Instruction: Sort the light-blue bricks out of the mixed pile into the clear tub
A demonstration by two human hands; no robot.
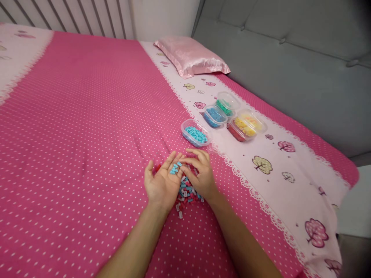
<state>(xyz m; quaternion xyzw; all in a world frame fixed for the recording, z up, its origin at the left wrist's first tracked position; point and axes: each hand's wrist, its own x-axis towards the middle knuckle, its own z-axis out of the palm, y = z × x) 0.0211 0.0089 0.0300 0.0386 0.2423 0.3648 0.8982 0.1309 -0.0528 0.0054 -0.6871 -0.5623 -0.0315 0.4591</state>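
Watching remotely, I am seeing the left hand (164, 186) facing palm up, its thumb well apart from its fingers, with several light-blue pieces (174, 169) resting on it; the right hand (203, 175) is bending its thumb and forefinger toward them, though I am not managing to tell whether they are pinching one; a mixed pile (189, 192) is lying below on the pink bedspread (98, 131), a clear tub (188, 140) of similar pieces standing just beyond
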